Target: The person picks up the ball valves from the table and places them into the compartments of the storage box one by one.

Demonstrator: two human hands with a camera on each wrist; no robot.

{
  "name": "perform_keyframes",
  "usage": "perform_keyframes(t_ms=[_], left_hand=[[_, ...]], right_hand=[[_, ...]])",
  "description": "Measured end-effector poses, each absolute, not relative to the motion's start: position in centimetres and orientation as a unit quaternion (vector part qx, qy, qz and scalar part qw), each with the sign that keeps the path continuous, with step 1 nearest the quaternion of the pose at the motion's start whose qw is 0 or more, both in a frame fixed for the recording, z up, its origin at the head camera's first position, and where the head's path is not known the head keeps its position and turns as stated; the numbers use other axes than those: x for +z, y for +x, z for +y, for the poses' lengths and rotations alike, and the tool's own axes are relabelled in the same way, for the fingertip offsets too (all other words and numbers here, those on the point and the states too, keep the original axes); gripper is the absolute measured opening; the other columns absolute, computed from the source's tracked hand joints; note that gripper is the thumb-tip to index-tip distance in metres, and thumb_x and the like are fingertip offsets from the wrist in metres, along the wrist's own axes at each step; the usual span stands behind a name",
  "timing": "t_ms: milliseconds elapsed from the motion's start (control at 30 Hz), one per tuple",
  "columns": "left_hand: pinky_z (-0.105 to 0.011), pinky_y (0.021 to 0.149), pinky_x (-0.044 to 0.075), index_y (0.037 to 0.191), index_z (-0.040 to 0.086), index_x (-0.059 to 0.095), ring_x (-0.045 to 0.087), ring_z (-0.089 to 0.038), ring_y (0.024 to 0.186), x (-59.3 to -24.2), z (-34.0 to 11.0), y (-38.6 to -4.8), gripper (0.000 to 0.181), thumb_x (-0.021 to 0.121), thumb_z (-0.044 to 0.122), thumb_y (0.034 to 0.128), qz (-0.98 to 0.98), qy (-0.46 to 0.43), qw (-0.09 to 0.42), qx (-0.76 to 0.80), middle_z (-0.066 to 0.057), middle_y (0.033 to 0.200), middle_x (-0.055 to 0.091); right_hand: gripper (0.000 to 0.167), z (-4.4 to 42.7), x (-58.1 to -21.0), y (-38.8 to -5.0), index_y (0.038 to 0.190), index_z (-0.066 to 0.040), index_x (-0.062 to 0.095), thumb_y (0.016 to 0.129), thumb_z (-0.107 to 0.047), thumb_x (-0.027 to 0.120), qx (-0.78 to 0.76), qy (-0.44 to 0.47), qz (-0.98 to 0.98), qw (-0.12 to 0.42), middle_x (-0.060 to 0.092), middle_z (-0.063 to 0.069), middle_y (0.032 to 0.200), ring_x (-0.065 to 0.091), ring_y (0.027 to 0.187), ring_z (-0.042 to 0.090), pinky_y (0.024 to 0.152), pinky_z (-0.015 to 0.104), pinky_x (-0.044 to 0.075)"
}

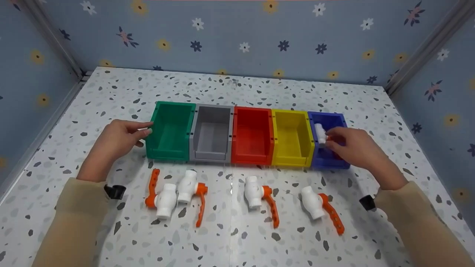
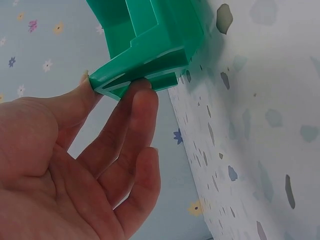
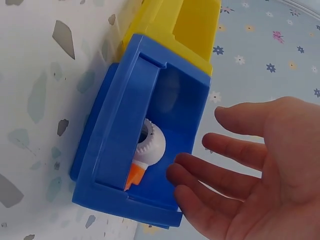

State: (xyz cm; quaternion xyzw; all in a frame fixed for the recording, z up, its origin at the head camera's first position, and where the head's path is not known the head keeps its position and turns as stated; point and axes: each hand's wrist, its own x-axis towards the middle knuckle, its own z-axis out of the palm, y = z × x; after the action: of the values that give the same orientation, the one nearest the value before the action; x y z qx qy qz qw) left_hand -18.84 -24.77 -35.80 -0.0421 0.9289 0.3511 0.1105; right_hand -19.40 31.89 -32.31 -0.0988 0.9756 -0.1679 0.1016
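Hands: the left hand (image 1: 120, 138) pinches the green bin (image 1: 169, 154) at its outer edge; the right hand (image 3: 250, 172), fingers loosely spread and gripping nothing, is at the blue bin (image 3: 112, 130).
White valve (image 3: 157, 147): inside the blue bin, near its front wall.
Right-side risk: fingers might snag the orange handle (image 3: 134, 175) and tip or drag the valve.
Left-side risk: a tug could skew the bin and shift its touching neighbours.
Valve's look: rounded white body, ribbed open end, handle partly hidden.
Counter (image 1: 237, 91): four similar valves (image 1: 166, 200) before the bins.
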Motion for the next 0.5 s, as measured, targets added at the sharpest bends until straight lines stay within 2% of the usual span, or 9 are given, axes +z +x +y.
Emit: perform_keyframes(t_ms=[233, 500], left_hand=[[-0.056, 0.091, 0.045, 0.149, 0.021, 0.048, 0.064, -0.034, 0.107, -35.8, -24.7, -18.8, 0.049, 0.053, 0.039, 0.1040, 0.929, -0.045, 0.115, 0.350, -0.023, 0.134, 0.058], [-0.055, 0.092, 0.046, 0.149, 0.020, 0.048, 0.063, -0.035, 0.107, -35.9, -24.7, -18.9, 0.049, 0.053, 0.039, 0.1041, 0.928, -0.047, 0.117, 0.350, -0.023, 0.135, 0.057]], right_hand=[[0.040, 31.5, -32.3, -18.4, 0.134, -0.007, 0.059, 0.101, -0.029, 0.060, -0.172, -0.114, 0.974, 0.095, 0.065, 0.014, 0.119, 0.061, 0.104, 0.031, 0.089, 0.053, 0.050], [0.035, 30.6, -32.4, -17.0, 0.130, -0.010, 0.063, 0.101, -0.028, 0.062, -0.210, -0.127, 0.964, 0.107, 0.066, 0.009, 0.120, 0.061, 0.104, 0.026, 0.091, 0.050, 0.051]])
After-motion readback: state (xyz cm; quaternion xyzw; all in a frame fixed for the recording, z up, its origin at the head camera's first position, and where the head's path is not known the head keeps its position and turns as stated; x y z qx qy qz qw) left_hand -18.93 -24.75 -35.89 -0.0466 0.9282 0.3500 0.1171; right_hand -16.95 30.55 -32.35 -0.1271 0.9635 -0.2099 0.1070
